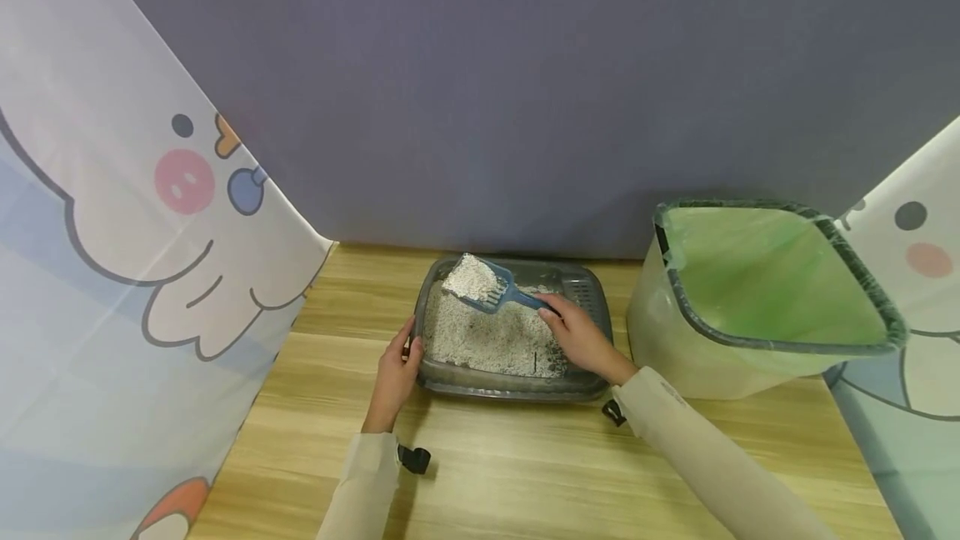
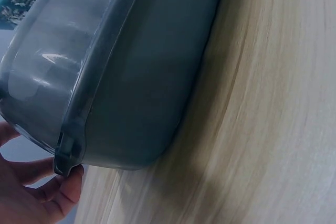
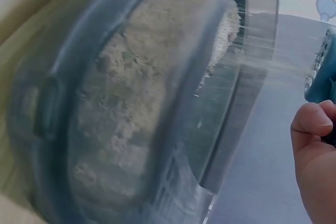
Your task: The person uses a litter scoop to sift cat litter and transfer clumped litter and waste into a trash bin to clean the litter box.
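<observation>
A blue litter scoop [image 1: 498, 293], heaped with pale granular litter [image 1: 472, 277], is held above the grey litter box [image 1: 495, 395]. My right hand [image 1: 581, 338] grips its handle; in the right wrist view the scoop [image 3: 324, 72] shows only at the edge. More litter [image 1: 487, 344] covers the bottom of the box. With thumb and fingers, my left hand [image 1: 395, 373] holds the box's left rim. The left wrist view shows that hand [image 2: 39, 192] at a small tab on the rim, with part of the fingers hidden behind the box.
A whitish bin [image 1: 675, 340] with a green liner and dark rim stands right of the box on the wood-grain table [image 1: 315, 407]. A grey-purple wall [image 1: 480, 107] rises close behind. Cartoon-printed cloth [image 1: 97, 215] hangs at both sides.
</observation>
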The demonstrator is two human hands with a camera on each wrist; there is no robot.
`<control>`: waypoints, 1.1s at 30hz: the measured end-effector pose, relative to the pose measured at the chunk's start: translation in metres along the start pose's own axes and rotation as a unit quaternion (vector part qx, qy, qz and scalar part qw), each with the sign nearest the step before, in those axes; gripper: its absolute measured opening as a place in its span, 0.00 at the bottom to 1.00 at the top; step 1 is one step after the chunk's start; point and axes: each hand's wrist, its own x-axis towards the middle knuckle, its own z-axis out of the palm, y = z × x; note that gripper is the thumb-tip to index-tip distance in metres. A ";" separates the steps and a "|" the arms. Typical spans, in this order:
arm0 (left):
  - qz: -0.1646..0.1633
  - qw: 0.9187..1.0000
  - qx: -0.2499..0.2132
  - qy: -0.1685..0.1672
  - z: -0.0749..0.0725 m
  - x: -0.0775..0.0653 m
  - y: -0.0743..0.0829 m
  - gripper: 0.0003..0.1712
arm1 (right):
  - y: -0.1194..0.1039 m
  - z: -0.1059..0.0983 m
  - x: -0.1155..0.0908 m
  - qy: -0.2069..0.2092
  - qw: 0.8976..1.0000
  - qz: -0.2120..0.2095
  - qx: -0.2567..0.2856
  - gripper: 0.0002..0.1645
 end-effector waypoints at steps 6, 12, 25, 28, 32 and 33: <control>-0.009 1.000 -0.003 -0.006 0.000 -0.002 -0.001 0.27 | -0.006 -0.009 -0.006 0.038 0.999 -0.038 0.000 0.24; -0.013 1.000 -0.006 -0.005 0.001 -0.004 0.000 0.27 | -0.015 -0.020 -0.008 0.081 0.994 -0.078 -0.012 0.20; -0.016 1.000 -0.008 -0.003 0.001 -0.002 -0.001 0.27 | -0.025 -0.040 -0.015 0.157 0.983 -0.082 -0.041 0.21; -0.019 1.000 -0.010 -0.004 0.001 -0.002 0.000 0.28 | -0.026 -0.042 -0.016 0.164 0.982 -0.084 -0.037 0.20; -0.019 1.000 -0.011 -0.004 0.001 -0.002 0.000 0.27 | -0.030 -0.046 -0.019 0.166 0.983 -0.075 -0.016 0.19; -0.018 1.000 -0.011 -0.004 0.001 -0.002 0.000 0.27 | -0.032 -0.046 -0.020 0.166 0.983 -0.073 -0.009 0.19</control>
